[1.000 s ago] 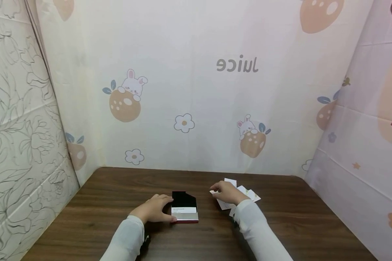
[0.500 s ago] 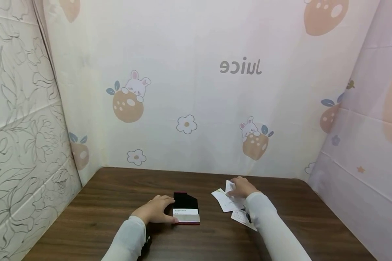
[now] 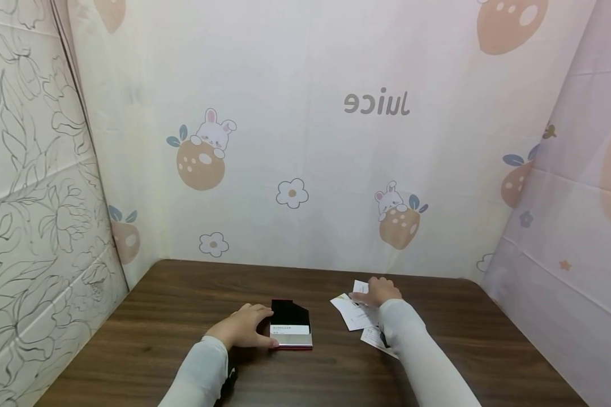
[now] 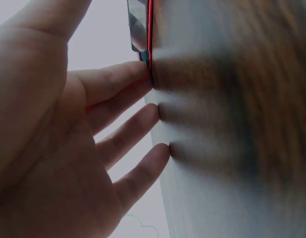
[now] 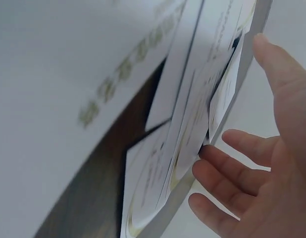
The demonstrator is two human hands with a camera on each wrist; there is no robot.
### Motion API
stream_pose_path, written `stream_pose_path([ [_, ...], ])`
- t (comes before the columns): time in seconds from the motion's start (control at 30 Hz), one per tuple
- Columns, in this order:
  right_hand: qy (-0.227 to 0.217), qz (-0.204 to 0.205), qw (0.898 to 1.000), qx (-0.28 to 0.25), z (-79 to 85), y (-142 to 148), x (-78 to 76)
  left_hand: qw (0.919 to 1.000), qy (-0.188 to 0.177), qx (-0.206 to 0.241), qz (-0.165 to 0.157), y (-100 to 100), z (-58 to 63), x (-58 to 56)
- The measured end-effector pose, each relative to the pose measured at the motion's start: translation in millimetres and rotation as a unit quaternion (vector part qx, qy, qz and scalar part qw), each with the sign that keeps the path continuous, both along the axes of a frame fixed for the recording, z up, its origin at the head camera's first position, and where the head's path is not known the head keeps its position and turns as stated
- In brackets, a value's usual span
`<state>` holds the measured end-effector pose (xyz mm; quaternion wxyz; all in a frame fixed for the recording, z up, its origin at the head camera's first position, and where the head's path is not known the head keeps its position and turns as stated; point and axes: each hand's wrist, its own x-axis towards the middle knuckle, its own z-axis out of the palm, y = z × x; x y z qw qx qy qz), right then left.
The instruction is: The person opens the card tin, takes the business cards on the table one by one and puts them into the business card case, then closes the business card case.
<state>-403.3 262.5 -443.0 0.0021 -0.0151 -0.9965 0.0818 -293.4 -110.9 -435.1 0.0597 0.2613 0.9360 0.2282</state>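
An opened business card case (image 3: 291, 324) lies on the table, showing a black inside, a silvery strip, a red edge and a white card (image 3: 290, 329) within. My left hand (image 3: 241, 326) rests at its left side, thumb by the near corner. In the left wrist view the fingers (image 4: 135, 124) are spread and fairly straight; one touches the case's edge (image 4: 150, 29). To the right, my right hand (image 3: 381, 293) is over loose white business cards (image 3: 353, 314). Its fingers (image 5: 217, 183) are loosely bent near the cards (image 5: 145, 178), thumb apart, nothing pinched between them.
Dark wood-grain table (image 3: 193, 294) bears the case and the cards. A printed cloth (image 3: 305, 141) hangs behind its far edge, with further cloth hangings on the left and right sides. The cards overlap one another in a loose spread.
My right hand has moved right across the cards, uncovering those at the left of the spread; in the last half second it shifted only slightly. My left hand stays at the case.
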Motion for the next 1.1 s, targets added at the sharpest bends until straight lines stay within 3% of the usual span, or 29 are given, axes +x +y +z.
stream_pose_path([
  [0.23,0.016,-0.004,1.000,-0.006,-5.4,-0.5,-3.3,1.0000,0.001,-0.002,-0.001,-0.4,0.6,-0.7],
  [0.53,0.007,-0.037,0.995,-0.091,-2.5,0.3,-7.1,1.0000,0.006,-0.003,-0.001,-2.4,-0.7,-1.5],
  [0.87,-0.030,-0.065,0.991,-0.110,2.3,5.8,-3.7,1.0000,-0.003,0.000,-0.004,-1.3,-2.5,-2.1],
  [1.1,-0.022,-0.071,0.991,-0.116,1.0,8.1,-3.6,1.0000,-0.003,0.005,-0.003,-1.5,-3.2,-1.5],
])
